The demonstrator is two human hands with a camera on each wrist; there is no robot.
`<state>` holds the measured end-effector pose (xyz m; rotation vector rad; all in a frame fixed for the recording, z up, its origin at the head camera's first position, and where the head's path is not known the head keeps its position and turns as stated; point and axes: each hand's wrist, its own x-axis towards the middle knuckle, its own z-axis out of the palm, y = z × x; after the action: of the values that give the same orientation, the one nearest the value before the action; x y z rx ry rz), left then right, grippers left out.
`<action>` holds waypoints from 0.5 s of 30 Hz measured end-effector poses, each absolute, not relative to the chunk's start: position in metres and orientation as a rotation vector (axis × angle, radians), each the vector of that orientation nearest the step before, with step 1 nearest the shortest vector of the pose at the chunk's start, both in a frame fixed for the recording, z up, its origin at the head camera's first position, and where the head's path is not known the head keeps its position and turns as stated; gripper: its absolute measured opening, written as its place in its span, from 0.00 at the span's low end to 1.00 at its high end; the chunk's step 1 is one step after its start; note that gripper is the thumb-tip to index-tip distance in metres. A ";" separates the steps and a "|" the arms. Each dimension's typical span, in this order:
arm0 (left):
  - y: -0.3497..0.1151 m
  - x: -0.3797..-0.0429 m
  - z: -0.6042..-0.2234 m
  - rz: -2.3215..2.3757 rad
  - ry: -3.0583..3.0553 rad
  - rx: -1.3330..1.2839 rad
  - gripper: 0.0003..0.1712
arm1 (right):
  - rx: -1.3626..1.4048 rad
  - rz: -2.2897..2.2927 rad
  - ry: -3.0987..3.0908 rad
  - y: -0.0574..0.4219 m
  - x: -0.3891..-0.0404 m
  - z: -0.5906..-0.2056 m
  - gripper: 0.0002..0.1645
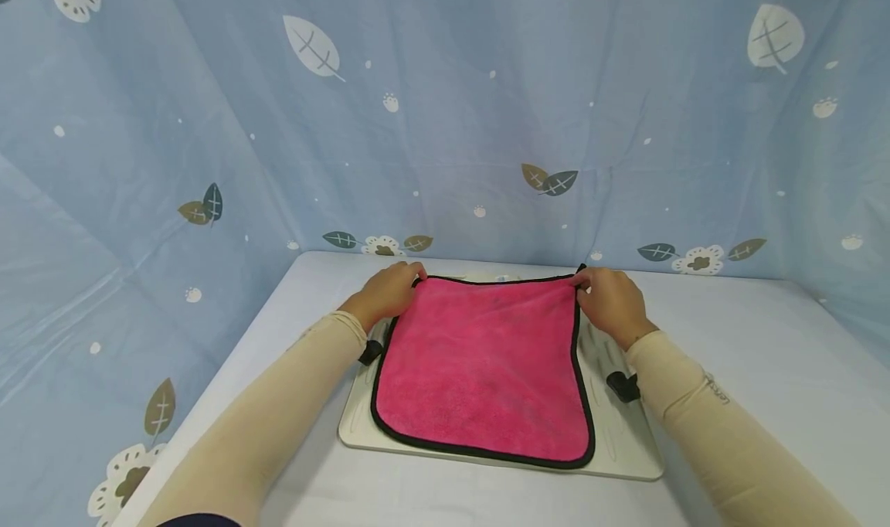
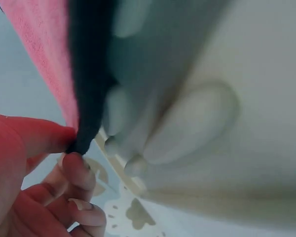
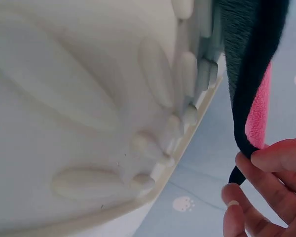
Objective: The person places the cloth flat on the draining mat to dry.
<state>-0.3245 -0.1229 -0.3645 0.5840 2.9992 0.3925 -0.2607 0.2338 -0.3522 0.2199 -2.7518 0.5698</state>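
Note:
A pink towel (image 1: 487, 365) with black edging spreads over a cream board (image 1: 629, 453) that has raised oval bumps. My left hand (image 1: 389, 289) pinches the towel's far left corner between thumb and fingers. At the far right corner, my right hand (image 1: 613, 303) does the same. Both wrist views look under the lifted edge. In the right wrist view, a dark grey underside (image 3: 239, 44) of the towel shows, and a short black loop (image 3: 237, 176) hangs by the fingers. The towel hides most of the board's middle.
The board lies on a table covered with a white cloth (image 1: 737, 341). Behind and to the left hangs a blue curtain (image 1: 445, 125) printed with leaves and flowers. Black wrist straps (image 1: 623, 386) show beside the forearms.

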 end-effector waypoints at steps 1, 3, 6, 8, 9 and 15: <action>-0.122 -0.325 -0.365 0.396 3.006 0.581 0.22 | 0.220 0.562 -2.758 0.234 -0.261 -0.352 0.15; -0.121 -0.325 -0.364 0.403 3.018 0.573 0.22 | 0.217 0.532 -2.790 0.234 -0.263 -0.351 0.15; -0.118 -0.326 -0.363 0.415 3.040 0.558 0.22 | 0.219 0.484 -2.860 0.233 -0.264 -0.351 0.17; -0.116 -0.327 -0.362 0.417 3.054 0.551 0.22 | 0.221 0.457 -2.909 0.233 -0.266 -0.352 0.19; -0.115 -0.327 -0.361 0.416 3.058 0.547 0.23 | 0.221 0.444 -2.933 0.233 -0.266 -0.352 0.20; -0.113 -0.329 -0.362 0.380 3.056 0.520 0.22 | 0.273 0.431 -3.015 0.231 -0.270 -0.358 0.26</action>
<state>-0.3291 -0.1135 -0.3617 0.5201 3.0562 0.3800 -0.2699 0.2310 -0.3580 0.2731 -3.0150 0.4306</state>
